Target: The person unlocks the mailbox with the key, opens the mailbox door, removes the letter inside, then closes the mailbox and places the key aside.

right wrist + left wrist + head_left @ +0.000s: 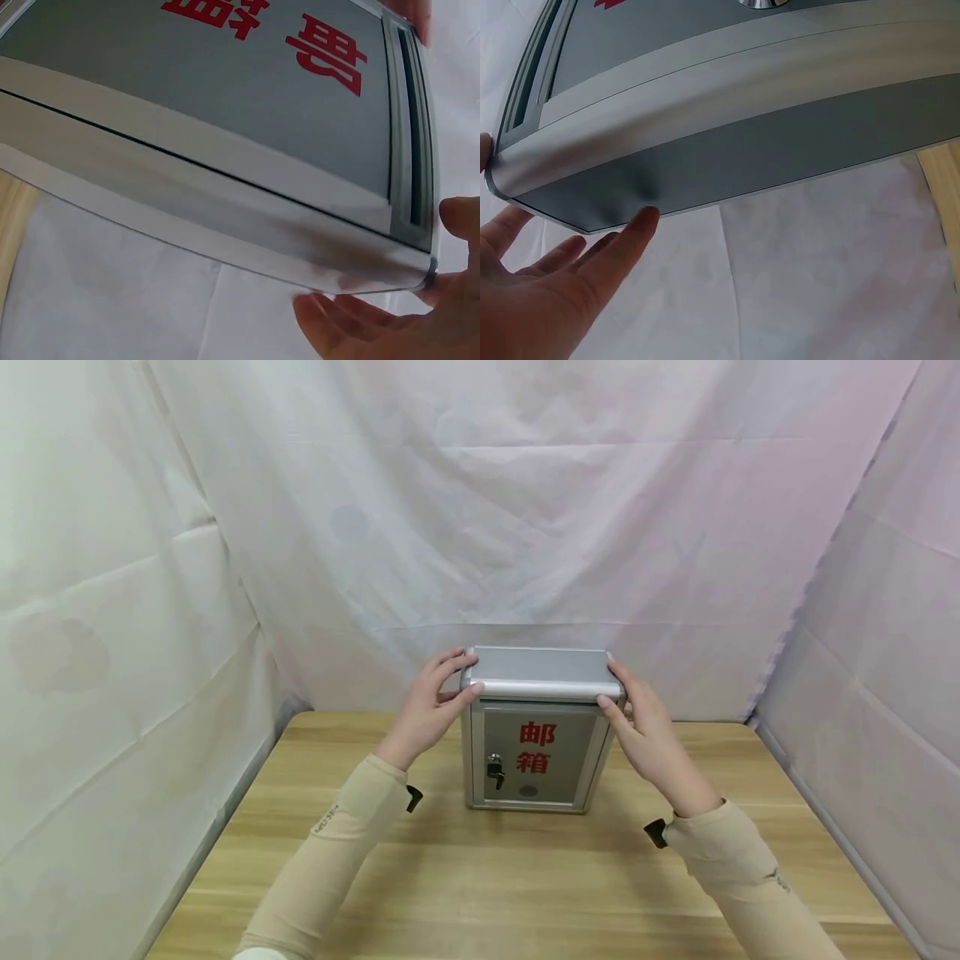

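Note:
A grey metal mailbox (566, 781) with silver edges and red Chinese characters stands upright on the table, its front door shut. A lock with a black key (495, 771) in it sits at the door's left side. My left hand (426, 714) holds the box's upper left corner, thumb at the front top edge and fingers around the side. On the opposite upper corner, my right hand (648, 731) grips with its thumb in front and fingers behind. The left wrist view shows the left fingers (622, 247) along the side panel; in the right wrist view the right fingertips (311, 315) reach the back edge.
The wooden table (480, 885) spreads around the mailbox. Pale cloth curtains (525, 527) hang behind it and on both sides, close to the table's edges. A black piece (656, 833) projects from the right wrist's beige sleeve.

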The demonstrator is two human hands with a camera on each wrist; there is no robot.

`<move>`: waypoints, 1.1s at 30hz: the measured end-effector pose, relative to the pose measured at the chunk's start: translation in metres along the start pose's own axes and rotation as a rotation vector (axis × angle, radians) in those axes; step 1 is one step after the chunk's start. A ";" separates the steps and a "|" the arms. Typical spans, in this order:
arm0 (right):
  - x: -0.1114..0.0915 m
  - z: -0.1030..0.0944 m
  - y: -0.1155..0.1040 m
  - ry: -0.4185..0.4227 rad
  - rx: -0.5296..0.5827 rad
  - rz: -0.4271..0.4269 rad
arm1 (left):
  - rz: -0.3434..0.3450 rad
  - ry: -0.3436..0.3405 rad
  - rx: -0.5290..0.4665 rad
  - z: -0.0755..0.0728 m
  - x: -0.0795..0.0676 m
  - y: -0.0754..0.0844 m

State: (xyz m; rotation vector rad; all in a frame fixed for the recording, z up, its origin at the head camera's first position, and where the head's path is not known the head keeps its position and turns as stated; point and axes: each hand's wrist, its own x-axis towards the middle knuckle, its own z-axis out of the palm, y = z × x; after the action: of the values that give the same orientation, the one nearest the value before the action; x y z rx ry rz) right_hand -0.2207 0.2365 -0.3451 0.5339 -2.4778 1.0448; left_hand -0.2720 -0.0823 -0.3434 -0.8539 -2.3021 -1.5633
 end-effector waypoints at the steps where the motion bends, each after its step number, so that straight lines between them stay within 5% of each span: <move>1: -0.001 0.000 -0.003 0.014 -0.009 -0.012 | 0.005 0.001 -0.005 0.000 -0.001 0.004; 7: -0.006 0.003 -0.022 0.118 -0.078 -0.086 | 0.039 0.005 -0.017 0.000 -0.004 0.031; 16: -0.020 0.021 -0.052 0.251 -0.099 -0.304 | 0.060 -0.001 -0.062 0.002 -0.003 0.031; 23: -0.032 0.058 -0.054 0.113 -0.149 -0.394 | 0.097 0.018 -0.068 0.000 -0.006 0.026; 33: -0.047 0.119 -0.044 -0.023 -0.144 -0.285 | 0.100 0.021 -0.045 -0.002 -0.010 0.025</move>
State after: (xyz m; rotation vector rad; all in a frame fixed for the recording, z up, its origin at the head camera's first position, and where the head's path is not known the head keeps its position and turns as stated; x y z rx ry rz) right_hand -0.1844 0.1293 -0.4194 0.8274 -2.3828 0.7472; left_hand -0.2500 -0.0809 -0.3284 -0.9436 -2.1826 -1.5789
